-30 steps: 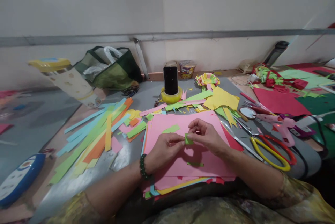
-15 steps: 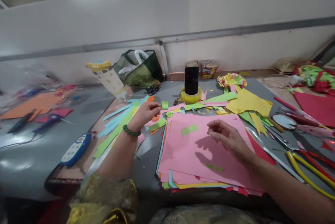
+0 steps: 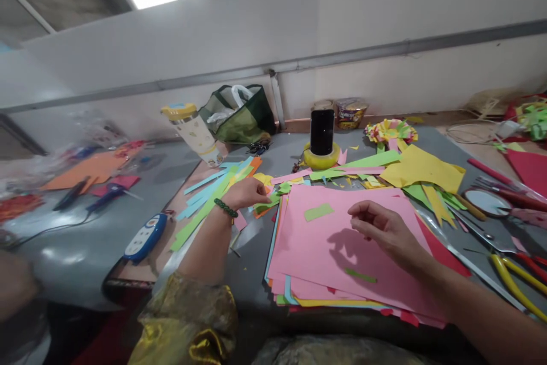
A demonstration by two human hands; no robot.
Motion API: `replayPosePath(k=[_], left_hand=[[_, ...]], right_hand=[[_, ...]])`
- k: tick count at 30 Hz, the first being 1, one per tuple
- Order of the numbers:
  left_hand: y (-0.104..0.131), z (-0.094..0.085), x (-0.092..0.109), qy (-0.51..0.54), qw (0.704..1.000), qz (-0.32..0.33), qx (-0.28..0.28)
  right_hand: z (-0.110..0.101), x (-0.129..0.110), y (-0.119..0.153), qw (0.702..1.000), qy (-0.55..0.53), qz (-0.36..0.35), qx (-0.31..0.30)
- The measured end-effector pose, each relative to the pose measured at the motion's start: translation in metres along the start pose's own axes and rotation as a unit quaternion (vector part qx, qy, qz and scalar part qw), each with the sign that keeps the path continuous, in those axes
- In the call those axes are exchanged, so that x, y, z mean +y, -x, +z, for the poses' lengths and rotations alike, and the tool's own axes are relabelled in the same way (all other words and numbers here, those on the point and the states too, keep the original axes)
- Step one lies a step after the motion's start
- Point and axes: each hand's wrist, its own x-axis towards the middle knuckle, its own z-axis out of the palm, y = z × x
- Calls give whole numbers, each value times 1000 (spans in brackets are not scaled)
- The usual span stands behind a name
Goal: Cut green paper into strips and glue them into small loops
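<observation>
My left hand, with a green beaded bracelet at the wrist, reaches down to small green paper pieces left of the paper stack. Its fingers are pinched together at one green piece; the fingertips are partly hidden. My right hand hovers over the pink paper on top of the stack. Its fingers are loosely curled, thumb and index apart, and nothing shows between them. On the pink sheet lie a green rectangle of paper and a thin green strip.
Blue and green paper strips fan out left of my forearm. A phone stands in a yellow tape roll. Behind are a tumbler and a green bag. Yellow-handled pliers lie right; another person's blurred arm shows left.
My left hand has come down from beside a small green square to the green pieces. My right hand stays over the pink sheet. The view has swung slightly left.
</observation>
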Motion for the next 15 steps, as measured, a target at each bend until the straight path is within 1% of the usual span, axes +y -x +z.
replayPosePath(k=[4,7,11,15], left_hand=[[0,8,7,-52,999,-8,-13],[0,9,11,-67,997,-9,-23],[3,2,12,-74,997,-5,-35],[8,-6,9,-80,996,0,-26]], right_hand=[[0,0,0,1000,11,4,-6],[-1,0,0,1000,17,7,-13],[-1,1,0,1000,17,3,-18],[-1,2,0,1000,8,-6,-25]])
